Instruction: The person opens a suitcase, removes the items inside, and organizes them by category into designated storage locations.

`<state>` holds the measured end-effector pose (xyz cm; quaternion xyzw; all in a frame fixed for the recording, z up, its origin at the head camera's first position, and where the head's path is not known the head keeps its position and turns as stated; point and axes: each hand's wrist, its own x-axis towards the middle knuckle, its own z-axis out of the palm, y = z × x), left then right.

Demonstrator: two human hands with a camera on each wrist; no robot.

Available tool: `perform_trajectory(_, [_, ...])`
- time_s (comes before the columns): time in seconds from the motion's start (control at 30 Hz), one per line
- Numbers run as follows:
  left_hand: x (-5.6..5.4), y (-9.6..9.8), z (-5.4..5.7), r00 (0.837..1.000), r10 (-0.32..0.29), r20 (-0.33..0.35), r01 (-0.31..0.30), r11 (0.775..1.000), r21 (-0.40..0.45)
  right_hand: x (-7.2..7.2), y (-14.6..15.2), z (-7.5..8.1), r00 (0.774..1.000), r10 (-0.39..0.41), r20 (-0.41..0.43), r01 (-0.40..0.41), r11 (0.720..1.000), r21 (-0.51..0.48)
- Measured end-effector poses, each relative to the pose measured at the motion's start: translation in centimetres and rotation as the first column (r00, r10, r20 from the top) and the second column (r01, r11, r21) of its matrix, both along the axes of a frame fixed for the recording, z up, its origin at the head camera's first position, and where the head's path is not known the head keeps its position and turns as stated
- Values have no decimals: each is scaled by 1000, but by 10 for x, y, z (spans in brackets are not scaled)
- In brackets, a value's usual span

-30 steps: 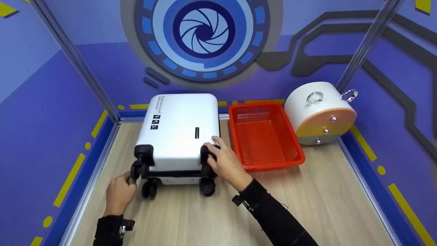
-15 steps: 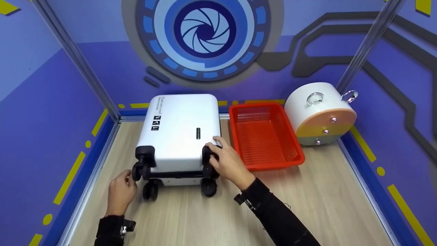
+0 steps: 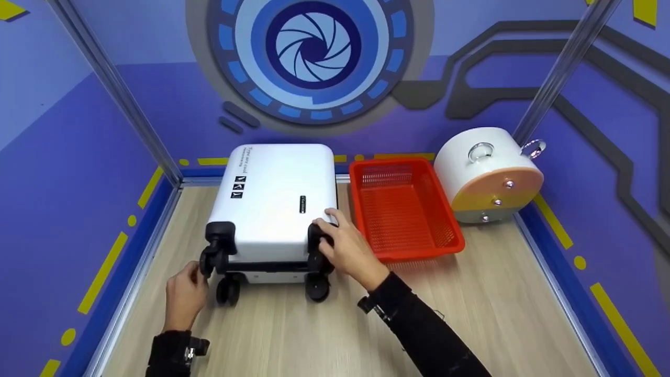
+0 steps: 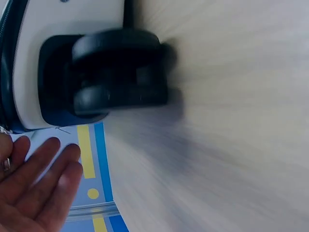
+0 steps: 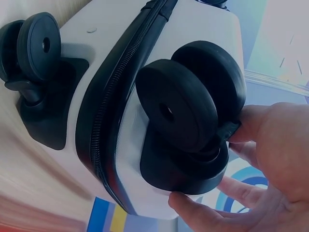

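A white hard-shell suitcase (image 3: 272, 183) lies flat on the wooden surface, its black caster wheels (image 3: 316, 288) facing me. My left hand (image 3: 183, 296) is low at the suitcase's left side, beside the wheels. In the left wrist view, thumb and forefinger meet around a small silver zipper pull (image 4: 6, 164) at the image edge, while the other fingers extend loosely. My right hand (image 3: 349, 254) holds the near right corner, thumb against the upper caster (image 5: 178, 106) and fingertips on the shell around its base. The black zipper (image 5: 108, 106) runs between the two wheel pairs and looks closed there.
Just right of the suitcase stands a red plastic basket (image 3: 407, 256). Beyond it, a round white drawer box (image 3: 473, 152) with coloured drawer fronts sits in the back right corner. Purple panels (image 3: 157, 115) wall in the wooden surface (image 3: 293, 340).
Both hands keep practically the same places on the suitcase. Only a slight shift of the whole head view shows.
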<state>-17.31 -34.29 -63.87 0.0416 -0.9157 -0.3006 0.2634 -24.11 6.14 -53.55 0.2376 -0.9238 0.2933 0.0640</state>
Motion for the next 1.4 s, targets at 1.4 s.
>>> perform_trajectory(1.4, [3, 274, 70, 992, -99, 80, 116, 963, -241, 44, 11, -92, 977, -212, 10, 209, 951, -230])
